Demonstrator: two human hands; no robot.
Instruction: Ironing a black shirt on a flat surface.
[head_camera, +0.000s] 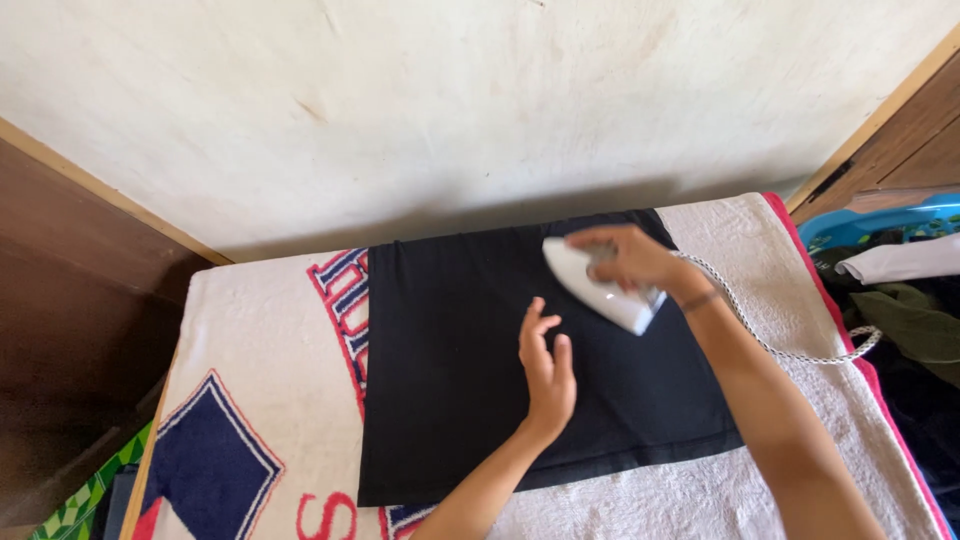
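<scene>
packages — none | labels, signs — none | screens — none

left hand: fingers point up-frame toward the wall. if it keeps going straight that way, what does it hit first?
Probably only more of the black cloth under the left hand. The white iron in the right hand sits slightly right of that line, so contact looks borderline; depth is unclear. Beyond lie the towel edge and wall.

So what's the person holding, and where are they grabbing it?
The right hand holds a white iron by its top handle, over the black cloth. The left hand holds nothing; it is open above the cloth.
</scene>
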